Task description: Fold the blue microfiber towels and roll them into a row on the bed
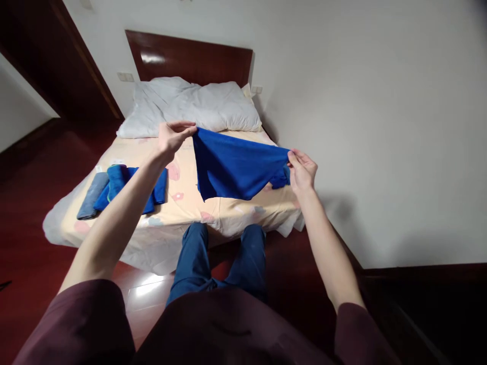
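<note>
Blue fleece cloth (238, 165) hangs stretched mid-frame above the bed (182, 203), left hand (171, 137) and right hand (302, 172) each pinching a top corner with closed fingers; folded blue cloths (117, 190) lie left.

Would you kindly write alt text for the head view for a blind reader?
The left hand and right hand hold a blue cloth spread in the air over a bed. Folded blue and grey cloths lie at its left edge; white pillows rest by the headboard.
</note>
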A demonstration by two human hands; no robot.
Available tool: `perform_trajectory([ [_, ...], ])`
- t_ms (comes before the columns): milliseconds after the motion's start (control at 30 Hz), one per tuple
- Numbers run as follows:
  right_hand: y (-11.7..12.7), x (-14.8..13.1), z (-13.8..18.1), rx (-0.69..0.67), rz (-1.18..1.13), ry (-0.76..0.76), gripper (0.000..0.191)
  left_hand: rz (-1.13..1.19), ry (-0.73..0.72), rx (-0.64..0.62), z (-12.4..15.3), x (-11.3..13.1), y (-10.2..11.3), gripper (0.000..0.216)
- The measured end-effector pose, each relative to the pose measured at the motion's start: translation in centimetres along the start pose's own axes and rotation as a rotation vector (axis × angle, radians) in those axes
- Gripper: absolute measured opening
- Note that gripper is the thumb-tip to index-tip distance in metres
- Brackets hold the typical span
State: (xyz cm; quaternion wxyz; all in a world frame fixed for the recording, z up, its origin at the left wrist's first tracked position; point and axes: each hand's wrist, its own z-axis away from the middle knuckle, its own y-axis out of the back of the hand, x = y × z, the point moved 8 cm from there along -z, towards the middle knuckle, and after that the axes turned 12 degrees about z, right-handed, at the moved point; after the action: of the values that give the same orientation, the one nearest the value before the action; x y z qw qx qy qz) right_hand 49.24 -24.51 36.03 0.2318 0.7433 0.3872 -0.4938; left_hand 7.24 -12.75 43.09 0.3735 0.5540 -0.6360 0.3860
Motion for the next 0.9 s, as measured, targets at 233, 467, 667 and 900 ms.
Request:
perform_trajectory([
  [233, 0.6, -0.2, 4.9, -0.165, 0.016, -0.162, 0.049, -0.032, 0.126, -0.027, 5.7, -1.2, 3.6, 0.043],
  [467, 2.0, 0.1, 9.0, -0.282, 0.060, -0.376, 0.047, 0.036, 0.368, -0.044, 11.4, -2.9, 5.2, 0.037],
  [667, -1.1, 3.2, 6.7, -0.383, 0.083, -0.405, 0.051, 0.109, 0.464, -0.026, 10.2, -8.4, 6.5, 0.050],
  [900, -8.8, 8.0, -0.6, -0.371, 0.213, -0.278, 0.055, 0.097, 0.331, 0.079, 2.0, -12.0, 6.9, 0.039],
])
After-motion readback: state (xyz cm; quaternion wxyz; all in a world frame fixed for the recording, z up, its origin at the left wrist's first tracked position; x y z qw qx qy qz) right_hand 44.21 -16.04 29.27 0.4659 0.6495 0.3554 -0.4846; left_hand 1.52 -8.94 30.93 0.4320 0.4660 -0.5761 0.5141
